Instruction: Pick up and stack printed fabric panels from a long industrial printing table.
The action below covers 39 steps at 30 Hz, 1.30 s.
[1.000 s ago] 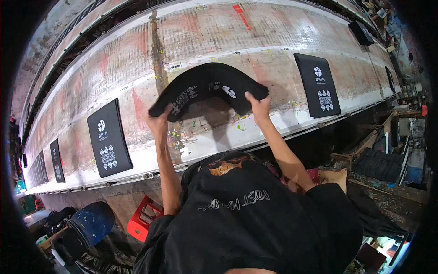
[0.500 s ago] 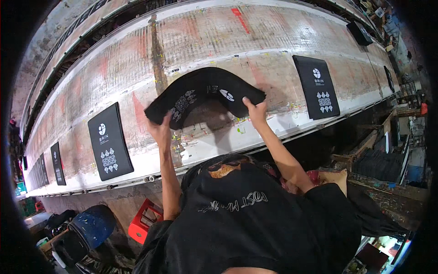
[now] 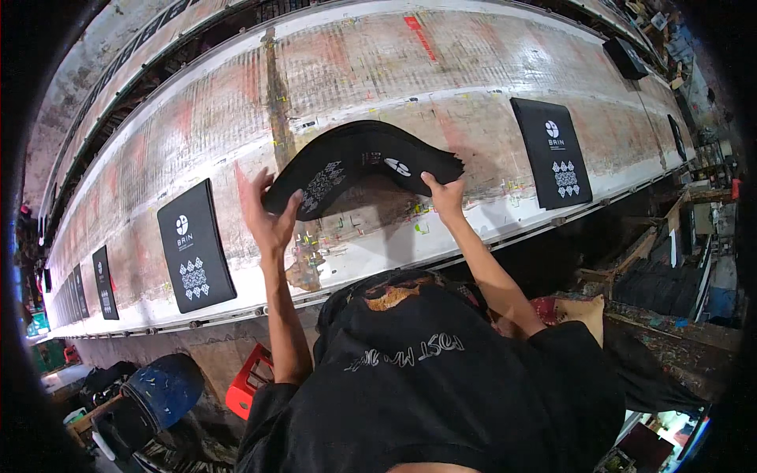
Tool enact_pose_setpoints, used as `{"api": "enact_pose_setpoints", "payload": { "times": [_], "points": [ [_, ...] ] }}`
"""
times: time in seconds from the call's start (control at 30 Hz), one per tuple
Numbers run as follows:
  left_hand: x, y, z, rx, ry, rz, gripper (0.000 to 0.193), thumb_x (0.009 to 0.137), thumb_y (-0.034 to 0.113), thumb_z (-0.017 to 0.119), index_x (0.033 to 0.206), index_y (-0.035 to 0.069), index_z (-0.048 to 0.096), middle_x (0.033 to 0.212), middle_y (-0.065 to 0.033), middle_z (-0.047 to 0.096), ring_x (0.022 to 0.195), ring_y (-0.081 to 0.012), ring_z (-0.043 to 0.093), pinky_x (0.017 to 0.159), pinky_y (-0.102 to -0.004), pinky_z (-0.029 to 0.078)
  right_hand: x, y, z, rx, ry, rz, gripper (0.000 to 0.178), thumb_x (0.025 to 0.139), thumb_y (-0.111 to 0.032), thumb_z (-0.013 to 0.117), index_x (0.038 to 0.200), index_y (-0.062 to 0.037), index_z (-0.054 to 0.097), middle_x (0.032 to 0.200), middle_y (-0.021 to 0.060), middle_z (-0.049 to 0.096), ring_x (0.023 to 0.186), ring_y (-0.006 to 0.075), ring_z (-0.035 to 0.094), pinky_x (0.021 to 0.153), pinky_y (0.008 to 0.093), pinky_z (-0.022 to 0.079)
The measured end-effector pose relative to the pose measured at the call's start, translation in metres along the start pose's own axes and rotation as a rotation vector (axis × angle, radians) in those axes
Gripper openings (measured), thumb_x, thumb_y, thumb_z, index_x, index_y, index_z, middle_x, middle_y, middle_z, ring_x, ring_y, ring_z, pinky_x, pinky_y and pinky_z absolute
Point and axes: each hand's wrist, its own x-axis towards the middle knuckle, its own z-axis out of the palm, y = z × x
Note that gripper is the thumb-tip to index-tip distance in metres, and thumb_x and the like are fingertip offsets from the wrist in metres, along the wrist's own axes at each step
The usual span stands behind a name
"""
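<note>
Between my hands a stack of black printed fabric sheets (image 3: 359,142) is bent into an arch above the table. White print with a round emblem and a diamond pattern shows on its inner side. My right hand (image 3: 446,195) grips the right end, thumb on the printed face, where the sheet edges fan slightly. At the left end my left hand (image 3: 272,217) holds the stack between thumb and fingers, its fingers loosened and partly spread along the outer edge. Part of the printed face is in shadow.
The long, paint-stained table (image 3: 378,71) curves across the view. Matching black stacks lie on it at left (image 3: 197,248) and right (image 3: 552,154), with several more far left. A black box-like pile (image 3: 624,59) sits far right. Below stand a red stool (image 3: 251,380) and a blue drum (image 3: 164,388).
My left hand has loosened and spread its fingers at the stack's left end. The arched stack stays nearly in place, with my right hand still gripping it.
</note>
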Motion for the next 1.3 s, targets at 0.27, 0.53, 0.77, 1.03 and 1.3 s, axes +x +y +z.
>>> {"api": "enact_pose_setpoints", "payload": {
  "times": [0.27, 0.53, 0.77, 1.03, 1.3],
  "points": [
    [0.039, 0.012, -0.010, 0.724, -0.461, 0.054, 0.046, 0.070, 0.014, 0.074, 0.104, 0.001, 0.048, 0.092, -0.0192, 0.062, 0.085, -0.0393, 0.061, 0.084, -0.0458, 0.045, 0.020, 0.009, 0.004, 0.031, 0.048, -0.084, 0.026, 0.075, -0.009, 0.076, 0.096, 0.0044, 0.067, 0.092, 0.0086, 0.071, 0.081, 0.0185, 0.066, 0.077, 0.0329, 0.051],
    [0.034, 0.007, -0.011, 0.666, -0.468, 0.162, 0.031, 0.076, 0.013, 0.068, 0.096, 0.002, 0.047, 0.081, -0.0181, 0.064, 0.083, -0.0370, 0.063, 0.095, -0.0494, 0.039, 0.050, -0.001, -0.008, -0.184, -0.124, 0.064, 0.042, 0.071, 0.000, 0.074, 0.111, 0.0037, 0.062, 0.107, 0.0117, 0.067, 0.095, 0.0181, 0.063, 0.086, 0.0318, 0.049],
    [0.016, 0.023, -0.011, 0.646, -0.434, 0.223, 0.040, 0.075, 0.017, 0.072, 0.103, 0.002, 0.048, 0.089, -0.0165, 0.064, 0.086, -0.0359, 0.063, 0.088, -0.0468, 0.042, 0.034, -0.018, 0.006, -0.215, -0.014, -0.034, 0.064, 0.060, -0.004, 0.080, 0.117, 0.0034, 0.053, 0.111, 0.0131, 0.061, 0.101, 0.0225, 0.058, 0.092, 0.0357, 0.046],
    [0.037, 0.008, -0.013, 0.697, -0.548, 0.224, 0.032, 0.075, 0.015, 0.071, 0.098, 0.002, 0.054, 0.081, -0.0206, 0.064, 0.081, -0.0398, 0.063, 0.067, -0.0456, 0.048, 0.045, -0.004, 0.003, -0.346, 0.142, -0.109, 0.048, 0.060, 0.000, 0.079, 0.104, 0.0012, 0.059, 0.094, 0.0138, 0.067, 0.087, 0.0254, 0.063, 0.082, 0.0375, 0.050],
    [-0.007, -0.056, 0.025, -0.422, -0.782, -0.545, 0.044, 0.076, 0.002, 0.067, 0.119, -0.002, 0.055, 0.102, -0.0107, 0.066, 0.091, -0.0250, 0.062, 0.093, -0.0362, 0.043, 0.156, -0.094, 0.062, -0.749, -0.062, -0.630, 0.065, 0.063, -0.007, 0.075, 0.120, -0.0047, 0.047, 0.115, 0.0193, 0.054, 0.109, 0.0361, 0.053, 0.091, 0.0439, 0.044]
  ]
}}
